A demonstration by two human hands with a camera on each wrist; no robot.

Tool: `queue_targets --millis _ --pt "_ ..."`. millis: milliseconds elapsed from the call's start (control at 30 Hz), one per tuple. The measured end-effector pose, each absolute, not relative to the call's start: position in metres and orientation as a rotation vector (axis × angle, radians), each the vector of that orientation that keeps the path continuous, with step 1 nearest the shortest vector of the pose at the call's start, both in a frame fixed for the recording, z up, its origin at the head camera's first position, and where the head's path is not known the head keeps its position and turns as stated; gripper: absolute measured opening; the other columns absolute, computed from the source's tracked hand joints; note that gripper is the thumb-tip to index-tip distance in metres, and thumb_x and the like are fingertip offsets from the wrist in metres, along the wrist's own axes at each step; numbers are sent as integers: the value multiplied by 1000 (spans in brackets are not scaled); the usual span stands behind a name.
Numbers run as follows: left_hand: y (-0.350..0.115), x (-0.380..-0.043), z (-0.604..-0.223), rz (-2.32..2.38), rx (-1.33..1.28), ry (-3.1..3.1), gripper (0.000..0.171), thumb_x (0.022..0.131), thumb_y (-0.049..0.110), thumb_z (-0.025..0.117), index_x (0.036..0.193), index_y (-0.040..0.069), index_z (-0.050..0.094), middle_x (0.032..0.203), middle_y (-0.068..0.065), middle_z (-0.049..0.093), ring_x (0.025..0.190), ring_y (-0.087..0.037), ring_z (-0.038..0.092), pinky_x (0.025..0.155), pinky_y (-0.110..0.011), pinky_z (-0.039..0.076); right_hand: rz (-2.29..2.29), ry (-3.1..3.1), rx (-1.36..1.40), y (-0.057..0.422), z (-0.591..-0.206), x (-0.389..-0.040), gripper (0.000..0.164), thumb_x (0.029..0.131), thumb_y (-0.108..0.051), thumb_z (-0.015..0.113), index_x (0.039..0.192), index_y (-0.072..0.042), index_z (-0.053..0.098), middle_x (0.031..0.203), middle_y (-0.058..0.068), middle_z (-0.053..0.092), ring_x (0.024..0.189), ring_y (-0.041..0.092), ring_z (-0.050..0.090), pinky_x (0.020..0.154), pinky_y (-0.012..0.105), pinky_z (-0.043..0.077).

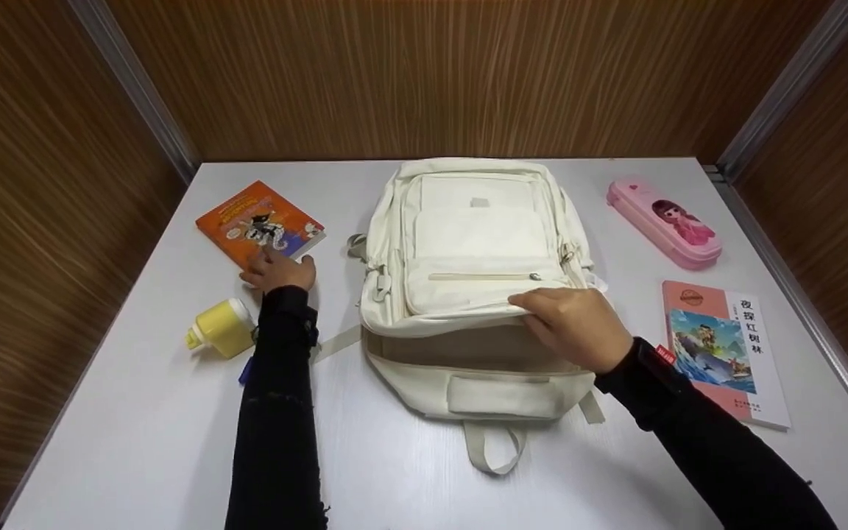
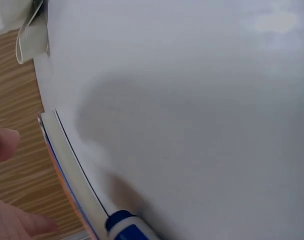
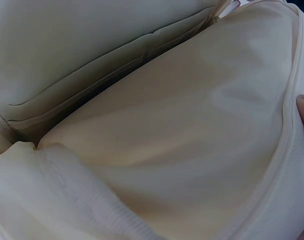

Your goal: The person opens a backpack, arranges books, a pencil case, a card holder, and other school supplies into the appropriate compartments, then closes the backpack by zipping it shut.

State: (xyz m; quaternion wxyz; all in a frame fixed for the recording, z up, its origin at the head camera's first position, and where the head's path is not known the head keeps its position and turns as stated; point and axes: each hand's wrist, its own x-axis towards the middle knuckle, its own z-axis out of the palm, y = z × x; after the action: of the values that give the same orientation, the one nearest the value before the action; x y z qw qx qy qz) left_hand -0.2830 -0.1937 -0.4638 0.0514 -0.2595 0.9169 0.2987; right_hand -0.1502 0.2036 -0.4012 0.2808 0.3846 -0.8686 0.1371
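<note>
A cream backpack (image 1: 479,235) lies on the table with its main compartment unzipped toward me. My right hand (image 1: 578,327) pinches the edge of its raised front panel, lifting the mouth apart. In the right wrist view the pale lining (image 3: 191,125) shows, with a fingertip at the panel's rim. My left hand (image 1: 282,271) reaches over the near edge of an orange book (image 1: 247,213) at the far left. Seen from the left wrist, thumb and fingers are spread beside the book's page edge (image 2: 67,160), with nothing gripped.
A yellow bottle (image 1: 221,327) lies left of my left forearm; a blue-and-white object (image 2: 129,227) is partly hidden under that arm. To the right are a pink pencil case (image 1: 663,221) and another book (image 1: 715,353). Wood-grain panels (image 1: 439,81) enclose the white table.
</note>
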Motion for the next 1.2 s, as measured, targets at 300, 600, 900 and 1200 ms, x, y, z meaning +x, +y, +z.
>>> queue_targets --millis 300,600,900,1200 --pt "-207 -282 -463 978 -815 2653 77 98 41 35 157 14 -6 159 -31 -11 143 -58 0 120 -60 7 347 -2324 1045 202 -400 -149 21 77 -1 75 97 -9 74 85 6 76 77 20 74 64 36 59" --pt "-209 -283 -469 860 -703 2755 72 99 32 35 157 4 2 160 -29 -5 147 -51 -1 122 -56 5 364 -2324 1058 202 -401 -149 23 76 0 74 97 -9 74 85 7 76 77 21 74 64 35 59" --pt "-205 -290 -470 636 -597 2853 65 100 29 33 150 -11 19 158 -32 14 150 -41 5 120 -56 10 374 -2328 1050 205 -401 -150 21 76 -1 76 96 -9 74 84 6 76 77 20 74 64 35 59" --pt "-203 -292 -471 716 -740 2865 60 101 31 35 144 -10 35 144 -35 30 137 -42 29 114 -51 28 392 -2339 1040 204 -402 -149 23 76 1 75 97 -9 74 86 6 76 79 19 74 65 36 58"
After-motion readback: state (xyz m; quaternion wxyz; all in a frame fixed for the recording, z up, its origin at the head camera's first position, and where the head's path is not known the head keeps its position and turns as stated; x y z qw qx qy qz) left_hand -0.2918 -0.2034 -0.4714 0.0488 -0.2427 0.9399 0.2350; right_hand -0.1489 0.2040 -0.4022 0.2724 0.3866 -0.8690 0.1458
